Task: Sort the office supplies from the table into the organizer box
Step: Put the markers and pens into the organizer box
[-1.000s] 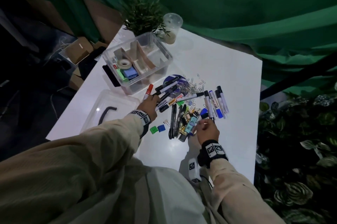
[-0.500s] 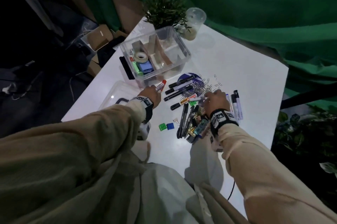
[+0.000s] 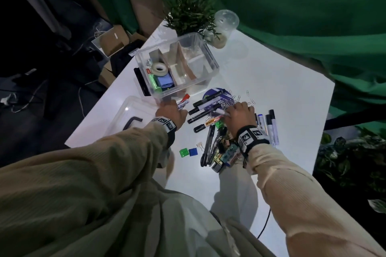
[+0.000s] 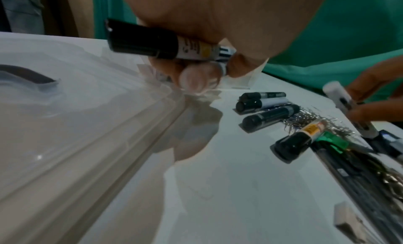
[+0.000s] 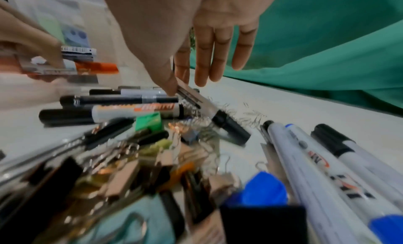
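Observation:
The clear organizer box [image 3: 211, 62] stands at the table's back left, with a tape roll [image 3: 159, 68] in its left compartment. My left hand [image 3: 177, 110] is just in front of it and grips a few markers [image 4: 152, 42], one red-capped [image 3: 184, 97]. Black markers [image 3: 205, 100], paper clips [image 3: 226, 103], pens and binder clips [image 5: 122, 175] lie heaped in the middle. My right hand [image 5: 174, 87] pinches a white marker with a black cap [image 5: 209, 108] between thumb and forefinger over the paper clips; its other fingers are straight.
The box's clear lid [image 3: 125, 114] with a black handle lies flat beside my left hand. A potted plant [image 3: 190, 14] and a plastic cup [image 3: 224, 26] stand behind the box. Whiteboard markers [image 3: 271, 127] lie right of my right hand. A green curtain hangs behind.
My right hand has moved from the near clip pile forward to the markers by the paper clips and pinched one. The left hand still holds its markers by the box.

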`<state>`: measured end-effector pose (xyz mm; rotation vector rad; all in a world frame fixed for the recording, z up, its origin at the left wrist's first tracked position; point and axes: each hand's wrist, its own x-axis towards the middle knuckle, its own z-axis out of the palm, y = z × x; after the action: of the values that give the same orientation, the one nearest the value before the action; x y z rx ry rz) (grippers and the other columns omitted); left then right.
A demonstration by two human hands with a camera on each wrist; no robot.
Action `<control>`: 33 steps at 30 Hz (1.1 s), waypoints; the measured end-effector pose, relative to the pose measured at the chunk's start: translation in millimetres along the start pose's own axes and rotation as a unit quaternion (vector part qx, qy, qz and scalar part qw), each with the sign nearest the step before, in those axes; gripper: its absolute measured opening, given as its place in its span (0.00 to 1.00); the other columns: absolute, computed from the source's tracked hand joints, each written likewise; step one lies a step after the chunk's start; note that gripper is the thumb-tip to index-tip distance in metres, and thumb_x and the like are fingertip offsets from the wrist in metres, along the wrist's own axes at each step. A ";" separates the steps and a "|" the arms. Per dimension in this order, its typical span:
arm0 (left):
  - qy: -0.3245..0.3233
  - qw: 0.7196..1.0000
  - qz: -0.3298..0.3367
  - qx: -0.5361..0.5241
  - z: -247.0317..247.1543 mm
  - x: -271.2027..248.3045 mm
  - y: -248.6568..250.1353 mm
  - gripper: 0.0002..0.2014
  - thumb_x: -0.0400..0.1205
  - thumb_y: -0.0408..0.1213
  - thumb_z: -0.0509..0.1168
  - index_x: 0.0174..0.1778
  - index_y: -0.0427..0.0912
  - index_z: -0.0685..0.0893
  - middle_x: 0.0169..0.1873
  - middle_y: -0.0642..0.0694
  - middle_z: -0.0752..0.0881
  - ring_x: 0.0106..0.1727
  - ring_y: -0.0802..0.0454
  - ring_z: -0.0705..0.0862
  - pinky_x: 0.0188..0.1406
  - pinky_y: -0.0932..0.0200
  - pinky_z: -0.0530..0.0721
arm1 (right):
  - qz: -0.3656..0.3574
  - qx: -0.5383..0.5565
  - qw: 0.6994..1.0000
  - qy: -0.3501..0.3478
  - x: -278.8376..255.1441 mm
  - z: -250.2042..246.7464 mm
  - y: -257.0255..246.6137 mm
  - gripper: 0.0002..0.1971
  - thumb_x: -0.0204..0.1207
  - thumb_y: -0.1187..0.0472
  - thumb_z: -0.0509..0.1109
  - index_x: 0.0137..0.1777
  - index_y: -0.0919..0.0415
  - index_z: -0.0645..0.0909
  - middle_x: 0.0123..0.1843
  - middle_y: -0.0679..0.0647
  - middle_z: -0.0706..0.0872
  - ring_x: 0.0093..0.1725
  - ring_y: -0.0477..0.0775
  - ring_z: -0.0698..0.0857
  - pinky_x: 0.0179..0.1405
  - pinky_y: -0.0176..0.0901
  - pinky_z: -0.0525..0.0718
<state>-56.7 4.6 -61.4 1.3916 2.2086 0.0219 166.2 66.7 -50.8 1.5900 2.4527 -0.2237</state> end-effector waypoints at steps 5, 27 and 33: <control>-0.045 0.993 0.034 -0.103 -4.8 0.4 3.2 0.34 0.76 0.52 0.66 0.75 0.46 0.61 0.65 0.39 0.80 0.61 0.38 0.82 0.59 0.50 0.79 | 0.177 0.299 0.937 0.036 -3.2 -30.9 -0.9 0.11 0.75 0.54 0.65 0.51 0.60 0.75 0.42 0.59 0.84 0.42 0.60 0.83 0.44 0.48 0.83; -0.094 0.980 0.134 0.117 7.8 12.8 32.9 0.28 0.74 0.50 0.70 0.67 0.43 0.75 0.58 0.41 0.83 0.56 0.41 0.84 0.50 0.53 0.81 | 0.427 0.435 0.790 -0.068 -2.6 1.0 -66.6 0.28 0.67 0.44 0.78 0.56 0.68 0.83 0.58 0.63 0.87 0.59 0.64 0.85 0.51 0.46 0.80; -0.092 0.983 0.124 0.103 4.7 3.9 16.0 0.17 0.76 0.49 0.65 0.57 0.45 0.79 0.53 0.43 0.85 0.51 0.43 0.84 0.44 0.56 0.77 | 0.432 0.443 0.783 -0.067 0.2 2.6 -69.4 0.23 0.66 0.49 0.78 0.54 0.65 0.82 0.55 0.62 0.88 0.47 0.60 0.85 0.40 0.41 0.78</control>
<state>-42.5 14.2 -62.6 1.7013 1.9186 -0.2442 103.0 38.1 -52.4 2.7048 1.2406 -1.3778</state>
